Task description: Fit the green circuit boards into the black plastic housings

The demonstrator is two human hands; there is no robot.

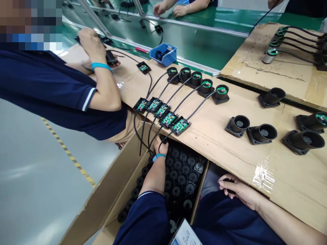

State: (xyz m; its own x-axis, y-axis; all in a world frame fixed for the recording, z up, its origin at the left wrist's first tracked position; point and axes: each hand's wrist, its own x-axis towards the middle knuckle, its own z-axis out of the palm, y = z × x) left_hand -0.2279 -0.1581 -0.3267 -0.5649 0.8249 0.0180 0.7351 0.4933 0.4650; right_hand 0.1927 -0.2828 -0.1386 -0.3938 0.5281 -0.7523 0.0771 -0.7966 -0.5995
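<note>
My left hand (161, 146), with a blue wrist strap, reaches into an open cardboard box (112, 183) just under the table edge. Its fingers are bent against a black plastic part, mostly hidden by cables and the hand. Rows of round black housings (181, 178) fill the box. Above this hand, several black cases with green circuit boards (180, 126) lie along the table edge, cabled to upright round black housings (221, 94). My right hand (233, 186) rests curled near my lap, below the table edge; whether the dark patch between its fingers is an object is unclear.
Loose black flanged housings (263, 133) stand on the cardboard-covered table (204, 136) at right. A co-worker's hands (94, 47) handle a black part at left. A blue bin (163, 53) stands behind. Cylinders with cables (270, 54) occupy another cardboard sheet. Cables hang over the box.
</note>
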